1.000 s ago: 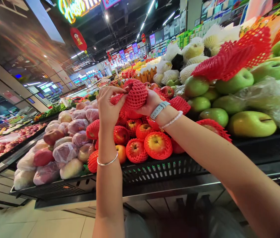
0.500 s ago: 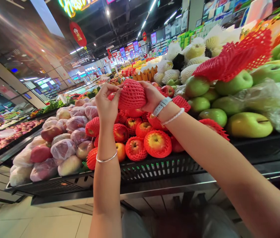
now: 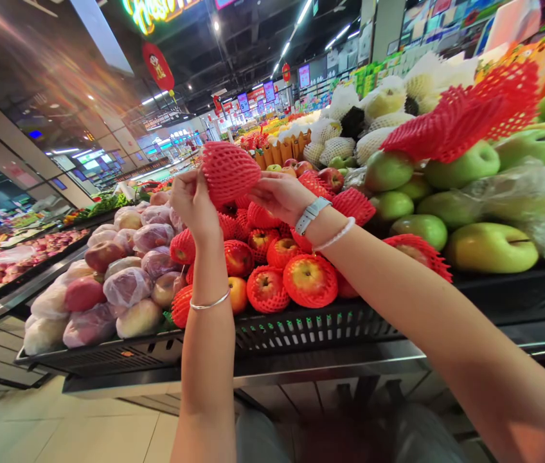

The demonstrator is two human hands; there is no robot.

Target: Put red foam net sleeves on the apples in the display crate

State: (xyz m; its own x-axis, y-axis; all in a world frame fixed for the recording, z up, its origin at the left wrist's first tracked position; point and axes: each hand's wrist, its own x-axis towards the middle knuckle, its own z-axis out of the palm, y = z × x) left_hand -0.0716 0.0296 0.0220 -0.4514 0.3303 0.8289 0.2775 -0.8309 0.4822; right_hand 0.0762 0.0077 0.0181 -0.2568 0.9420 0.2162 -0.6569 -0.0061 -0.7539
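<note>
My left hand [image 3: 194, 204] is raised above the fruit stand and grips an apple wrapped in a red foam net [image 3: 229, 170]. My right hand [image 3: 279, 195] sits just right of it with fingers stretched toward the net's underside, touching or nearly touching it. A silver bangle circles my left wrist; a watch and a bead bracelet are on my right. Below both hands lie red apples in red foam nets [image 3: 309, 280], piled on a black slatted shelf [image 3: 301, 328].
Pink fruit in thin plastic wrap [image 3: 125, 286] fills the left part of the stand. Green apples [image 3: 491, 247] and a loose red net [image 3: 460, 112] lie on the right, white-netted fruit [image 3: 335, 146] behind. Tiled floor and a store aisle stretch away on the left.
The wrapped apple has shifted left and slightly up in my left hand. My right hand, which clasped the net before, has loosened and now lies open beside it.
</note>
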